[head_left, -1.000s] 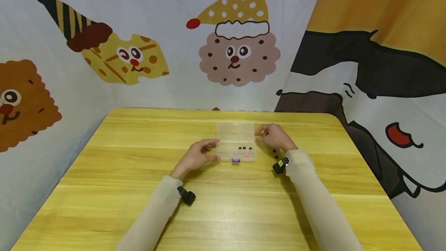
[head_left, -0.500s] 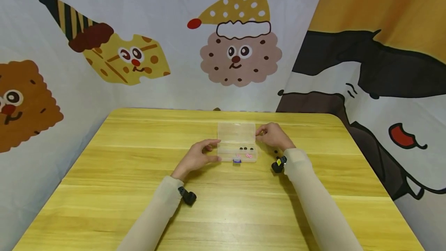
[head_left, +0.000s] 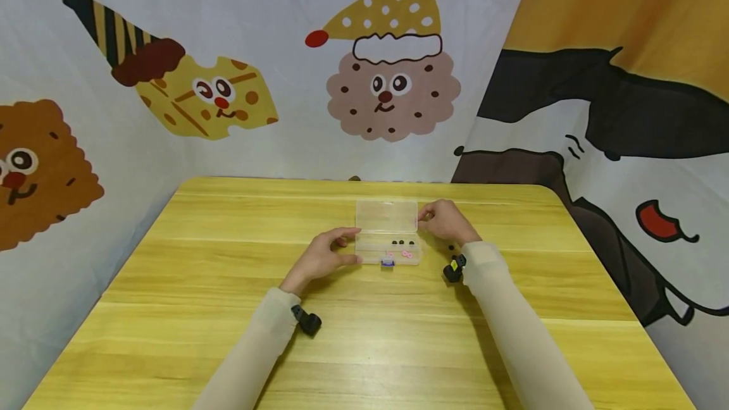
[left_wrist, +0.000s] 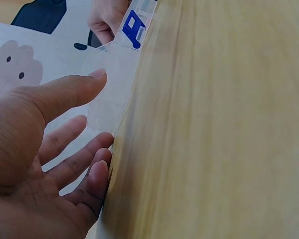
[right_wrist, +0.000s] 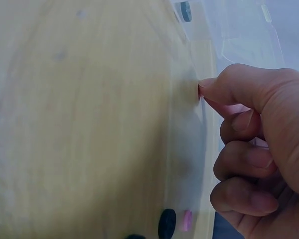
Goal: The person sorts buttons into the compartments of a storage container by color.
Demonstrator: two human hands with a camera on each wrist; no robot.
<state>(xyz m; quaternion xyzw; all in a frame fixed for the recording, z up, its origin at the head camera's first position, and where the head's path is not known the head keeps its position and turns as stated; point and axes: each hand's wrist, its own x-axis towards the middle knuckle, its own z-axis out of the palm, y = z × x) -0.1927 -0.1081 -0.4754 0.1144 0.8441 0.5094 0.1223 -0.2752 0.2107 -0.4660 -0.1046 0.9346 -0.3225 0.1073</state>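
A clear plastic compartment box (head_left: 370,244) lies on the table with its lid (head_left: 386,216) folded back and a blue latch (head_left: 388,263) at the front. Several small black discs (head_left: 401,242) and pink pieces (head_left: 407,254) sit inside. My left hand (head_left: 323,253) is at the box's left end, thumb at the front corner and index fingertip by the hinge corner, fingers fairly straight. Beside the lid's right edge, my right hand (head_left: 448,220) pinches a thin reddish sliver (right_wrist: 199,92) between thumb and index finger; most of it is hidden. Its other fingers are curled.
Loose on the table near my right wrist lie a black disc (right_wrist: 167,224) and a pink piece (right_wrist: 188,220). Behind the wood-grain table (head_left: 256,207) hangs a white cloth (head_left: 302,112) with cartoon prints. Each wrist wears a small black camera (head_left: 307,321).
My right hand's fingers draw closer together beside the lid, and its wrist shifts slightly left. The left hand and box hold almost the same place.
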